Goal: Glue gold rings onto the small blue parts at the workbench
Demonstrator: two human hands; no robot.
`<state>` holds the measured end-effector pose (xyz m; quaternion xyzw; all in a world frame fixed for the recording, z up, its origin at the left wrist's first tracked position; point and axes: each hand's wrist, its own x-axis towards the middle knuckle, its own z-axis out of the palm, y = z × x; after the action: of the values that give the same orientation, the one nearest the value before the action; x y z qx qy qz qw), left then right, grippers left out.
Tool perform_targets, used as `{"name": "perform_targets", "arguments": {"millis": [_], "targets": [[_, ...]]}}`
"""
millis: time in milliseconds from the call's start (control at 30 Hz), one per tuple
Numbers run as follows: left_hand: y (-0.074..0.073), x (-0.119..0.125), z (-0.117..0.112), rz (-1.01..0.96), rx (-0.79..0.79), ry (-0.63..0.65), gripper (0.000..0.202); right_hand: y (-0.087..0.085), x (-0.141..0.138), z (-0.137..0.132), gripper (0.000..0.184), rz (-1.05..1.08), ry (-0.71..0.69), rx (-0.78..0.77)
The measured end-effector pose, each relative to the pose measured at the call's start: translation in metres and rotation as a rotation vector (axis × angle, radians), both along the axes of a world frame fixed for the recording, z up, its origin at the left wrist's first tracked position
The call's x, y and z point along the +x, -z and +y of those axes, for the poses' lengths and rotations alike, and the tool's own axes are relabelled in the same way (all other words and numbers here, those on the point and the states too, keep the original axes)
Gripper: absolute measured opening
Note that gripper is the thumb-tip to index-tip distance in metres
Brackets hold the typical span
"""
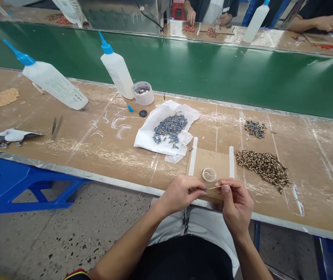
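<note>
My left hand (180, 193) is closed in a pinch at the near table edge, holding something too small to name. My right hand (234, 202) pinches a thin wooden stick (214, 187) whose tip points left toward the left fingertips. Just beyond both hands lies a cardboard square (211, 161) with white strips on two sides and a small clear cap (209, 174) on it. A white cloth (166, 128) holding several small blue parts (170, 128) lies to the left. A brown pile of small parts (262, 165) lies to the right.
Two squeeze bottles with blue nozzles (52, 81) (116, 70) and a small round tub (143, 93) stand at the back left. A smaller blue pile (254, 128) sits at the back right. A green conveyor belt (213, 70) runs behind. Other people's hands (191, 16) work across it. A blue stool (14, 186) stands below left.
</note>
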<state>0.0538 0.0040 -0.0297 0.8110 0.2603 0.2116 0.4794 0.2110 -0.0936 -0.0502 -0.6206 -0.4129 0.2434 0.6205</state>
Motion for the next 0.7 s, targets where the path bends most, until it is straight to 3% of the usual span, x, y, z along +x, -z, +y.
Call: {"name": "perform_targets", "arguments": {"millis": [700], "targets": [[-0.0005,0.0003,-0.0003,0.02,0.012,0.029,0.01,0.0007,-0.0023,-0.0016,0.007,-0.09,-0.069,-0.021]]}}
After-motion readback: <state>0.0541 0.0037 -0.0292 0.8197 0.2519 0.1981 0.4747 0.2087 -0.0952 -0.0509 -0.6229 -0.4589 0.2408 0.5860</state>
